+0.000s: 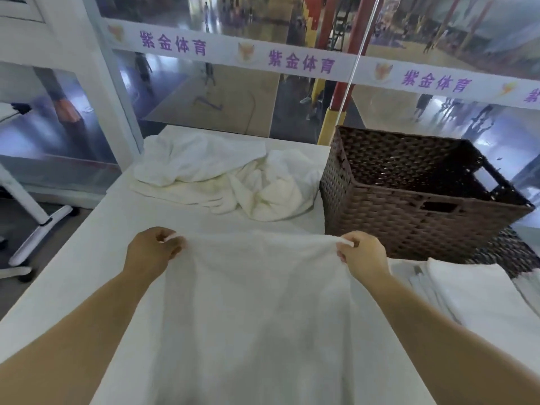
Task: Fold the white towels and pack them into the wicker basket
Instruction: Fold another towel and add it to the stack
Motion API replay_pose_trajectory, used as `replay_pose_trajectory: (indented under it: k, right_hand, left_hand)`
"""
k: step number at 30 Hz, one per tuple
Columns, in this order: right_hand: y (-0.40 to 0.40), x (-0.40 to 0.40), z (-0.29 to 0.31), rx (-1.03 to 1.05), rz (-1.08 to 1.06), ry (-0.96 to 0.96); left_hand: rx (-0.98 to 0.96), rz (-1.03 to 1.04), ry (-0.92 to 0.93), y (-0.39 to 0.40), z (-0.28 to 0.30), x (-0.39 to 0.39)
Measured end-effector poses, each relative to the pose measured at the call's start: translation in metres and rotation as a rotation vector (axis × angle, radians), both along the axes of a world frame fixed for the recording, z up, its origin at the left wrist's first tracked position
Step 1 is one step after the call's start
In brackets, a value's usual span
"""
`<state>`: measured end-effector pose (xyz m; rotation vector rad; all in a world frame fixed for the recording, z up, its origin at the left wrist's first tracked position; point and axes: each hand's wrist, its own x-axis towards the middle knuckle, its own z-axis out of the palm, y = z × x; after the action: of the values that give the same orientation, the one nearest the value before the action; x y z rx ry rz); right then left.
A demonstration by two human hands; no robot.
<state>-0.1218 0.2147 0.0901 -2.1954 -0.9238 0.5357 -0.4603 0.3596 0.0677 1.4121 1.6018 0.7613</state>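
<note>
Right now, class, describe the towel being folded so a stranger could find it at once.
Start at the brown wicker basket on the white table. Just left and nearer hangs a white towel, its top corners pinched by the left hand and right hand. Unlike the crumpled pile behind, it is spread out.

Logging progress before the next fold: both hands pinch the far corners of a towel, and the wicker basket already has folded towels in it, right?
Not quite. In the head view the wicker basket shows no towels inside; folded towels lie beside it. Left hand and right hand do pinch the towel.
</note>
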Motion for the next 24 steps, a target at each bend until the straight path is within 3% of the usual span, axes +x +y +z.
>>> replay_pose_trajectory:
  k: [2, 5, 8, 12, 24]
  right_hand:
    - [0.025, 0.01, -0.011, -0.03, 0.028, 0.001]
    - [0.061, 0.023, -0.029, -0.081, 0.095, -0.008]
    - [0.086, 0.029, -0.04, -0.127, 0.175, 0.038]
    - [0.095, 0.03, -0.055, -0.17, 0.21, 0.135]
    - [-0.014, -0.016, -0.091, -0.261, 0.306, 0.164]
  left_hand:
    - [-0.014, 0.017, -0.016, 0.02, -0.01, 0.009]
    - [-0.004, -0.062, 0.104, 0.043, -0.017, 0.022]
    - [-0.054, -0.134, 0.018, 0.058, -0.028, 0.032]
    - [-0.09, -0.222, 0.248, 0.053, -0.044, 0.039]
    - [-0.203, -0.358, 0.27, -0.064, -0.088, 0.004]
